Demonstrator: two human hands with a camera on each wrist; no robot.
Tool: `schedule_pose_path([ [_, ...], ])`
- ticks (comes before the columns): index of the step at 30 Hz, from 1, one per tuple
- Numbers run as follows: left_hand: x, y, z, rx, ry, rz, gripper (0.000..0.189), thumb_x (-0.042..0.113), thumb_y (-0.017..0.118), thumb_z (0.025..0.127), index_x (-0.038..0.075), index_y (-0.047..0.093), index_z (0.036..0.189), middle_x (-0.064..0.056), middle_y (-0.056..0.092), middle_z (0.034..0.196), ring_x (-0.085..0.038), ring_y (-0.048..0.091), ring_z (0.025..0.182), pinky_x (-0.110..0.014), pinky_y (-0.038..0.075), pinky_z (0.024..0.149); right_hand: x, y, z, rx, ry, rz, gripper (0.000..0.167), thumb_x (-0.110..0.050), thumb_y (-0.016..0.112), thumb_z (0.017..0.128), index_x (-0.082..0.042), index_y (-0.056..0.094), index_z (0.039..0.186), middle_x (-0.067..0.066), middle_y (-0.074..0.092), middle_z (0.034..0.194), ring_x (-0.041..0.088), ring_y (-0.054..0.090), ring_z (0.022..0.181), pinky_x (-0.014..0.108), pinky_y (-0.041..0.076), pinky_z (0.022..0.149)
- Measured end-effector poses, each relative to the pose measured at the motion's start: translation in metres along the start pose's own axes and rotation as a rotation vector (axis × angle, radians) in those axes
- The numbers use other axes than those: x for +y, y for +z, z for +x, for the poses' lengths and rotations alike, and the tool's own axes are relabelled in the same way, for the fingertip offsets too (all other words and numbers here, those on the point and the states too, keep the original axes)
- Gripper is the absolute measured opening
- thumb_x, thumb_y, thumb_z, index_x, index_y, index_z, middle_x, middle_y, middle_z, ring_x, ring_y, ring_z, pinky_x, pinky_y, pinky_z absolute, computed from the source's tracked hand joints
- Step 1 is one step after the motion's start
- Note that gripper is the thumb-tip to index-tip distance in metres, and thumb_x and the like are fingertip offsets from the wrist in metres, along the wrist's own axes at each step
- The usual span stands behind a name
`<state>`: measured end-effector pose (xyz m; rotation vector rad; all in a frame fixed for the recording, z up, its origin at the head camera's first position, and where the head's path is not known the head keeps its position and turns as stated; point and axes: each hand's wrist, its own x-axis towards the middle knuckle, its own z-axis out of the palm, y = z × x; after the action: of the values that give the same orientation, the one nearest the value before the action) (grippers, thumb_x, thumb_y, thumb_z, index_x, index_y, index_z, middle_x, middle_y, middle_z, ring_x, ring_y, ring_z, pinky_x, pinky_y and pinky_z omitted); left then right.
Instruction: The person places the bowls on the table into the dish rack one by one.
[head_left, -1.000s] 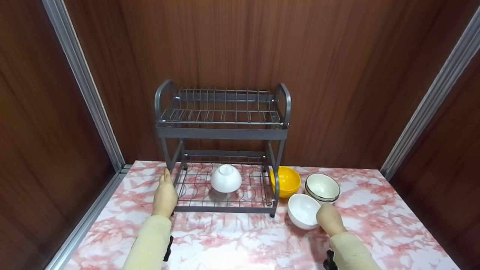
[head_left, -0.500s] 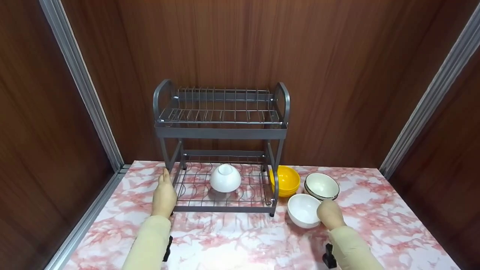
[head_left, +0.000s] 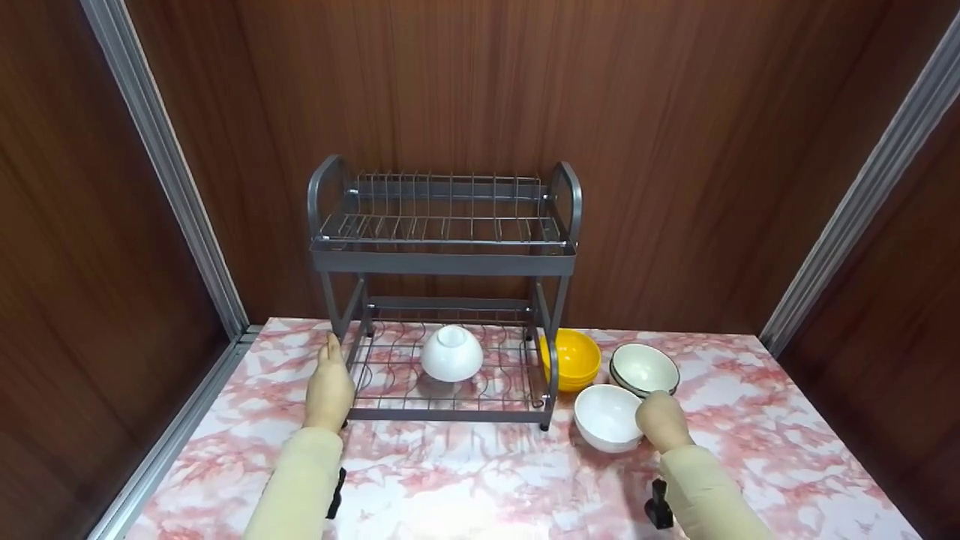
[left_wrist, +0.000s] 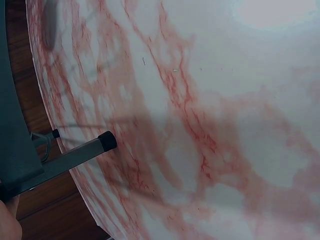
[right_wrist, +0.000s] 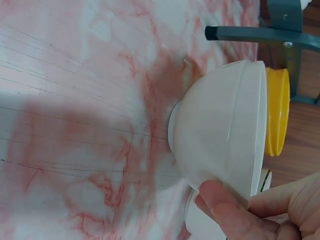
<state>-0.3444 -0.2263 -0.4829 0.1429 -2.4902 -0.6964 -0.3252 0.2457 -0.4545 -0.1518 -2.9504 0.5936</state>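
Note:
My right hand [head_left: 664,421] pinches the right side of a white bowl [head_left: 606,420] at its rim, thumb and fingers on either side of the wall. The right wrist view shows this bowl [right_wrist: 220,125] upright, its foot close to the tabletop. My left hand [head_left: 330,390] lies along the left side of a grey two-tier dish rack [head_left: 442,262], fingers extended up beside its post. In the left wrist view only a bit of that hand [left_wrist: 9,222] shows, next to the rack's leg. Another white bowl [head_left: 451,354] sits upside down on the lower wire tier.
Yellow bowls [head_left: 577,356], stacked, stand against the rack's right side. Right of them is a stack of cream bowls [head_left: 645,367] with dark rims, just behind the held bowl. A wood-grain wall [head_left: 675,187] closes off the back of the pink marbled table [head_left: 450,487].

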Motion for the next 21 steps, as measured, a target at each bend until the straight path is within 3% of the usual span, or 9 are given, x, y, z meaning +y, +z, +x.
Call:
schedule_pose_path([
  [3, 0.0, 0.0, 0.0, -0.005, -0.008, -0.004, 0.056, -0.009, 0.04, 0.086, -0.01, 0.024, 0.14, -0.032, 0.044, 0.127, -0.041, 0.061, 0.074, -0.047, 0.052, 0.064, 0.001, -0.002, 0.001, -0.008, 0.033, 0.019, 0.023, 0.006, 0.034, 0.077, 0.011, 0.056, 0.073, 0.032, 0.061, 0.083, 0.044, 0.061, 0.08, 0.051, 0.051, 0.078],
  [8, 0.001, -0.001, -0.001, -0.005, -0.012, -0.01, 0.058, -0.009, 0.041, 0.085, -0.01, 0.024, 0.14, -0.032, 0.045, 0.127, -0.041, 0.061, 0.071, -0.047, 0.052, 0.062, 0.003, -0.005, 0.002, 0.01, 0.018, 0.015, 0.021, 0.006, 0.034, 0.076, 0.01, 0.054, 0.07, 0.031, 0.06, 0.079, 0.042, 0.061, 0.075, 0.051, 0.052, 0.076],
  [11, 0.002, -0.001, 0.0, -0.004, -0.002, -0.01, 0.059, -0.01, 0.041, 0.084, -0.011, 0.023, 0.14, -0.033, 0.045, 0.126, -0.042, 0.062, 0.075, -0.047, 0.052, 0.064, 0.003, -0.007, 0.001, -0.009, 0.046, 0.078, 0.022, 0.005, 0.032, 0.078, 0.009, 0.053, 0.071, 0.032, 0.062, 0.076, 0.034, 0.065, 0.061, 0.044, 0.055, 0.063],
  [15, 0.001, 0.0, 0.0, -0.002, 0.0, -0.006, 0.059, -0.01, 0.041, 0.083, -0.012, 0.022, 0.14, -0.033, 0.044, 0.126, -0.043, 0.062, 0.079, -0.048, 0.052, 0.066, 0.002, -0.009, 0.001, -0.044, 0.099, 0.174, 0.024, 0.004, 0.03, 0.081, 0.011, 0.052, 0.078, 0.035, 0.062, 0.075, 0.02, 0.059, 0.036, 0.029, 0.051, 0.04],
  [21, 0.0, 0.002, 0.0, 0.008, 0.006, -0.006, 0.059, -0.009, 0.042, 0.084, -0.012, 0.023, 0.14, -0.034, 0.044, 0.127, -0.042, 0.061, 0.076, -0.047, 0.052, 0.063, 0.001, -0.011, 0.003, -0.042, 0.124, 0.217, 0.025, 0.005, 0.031, 0.081, 0.016, 0.053, 0.085, 0.033, 0.061, 0.075, 0.012, 0.054, 0.033, 0.024, 0.047, 0.034],
])
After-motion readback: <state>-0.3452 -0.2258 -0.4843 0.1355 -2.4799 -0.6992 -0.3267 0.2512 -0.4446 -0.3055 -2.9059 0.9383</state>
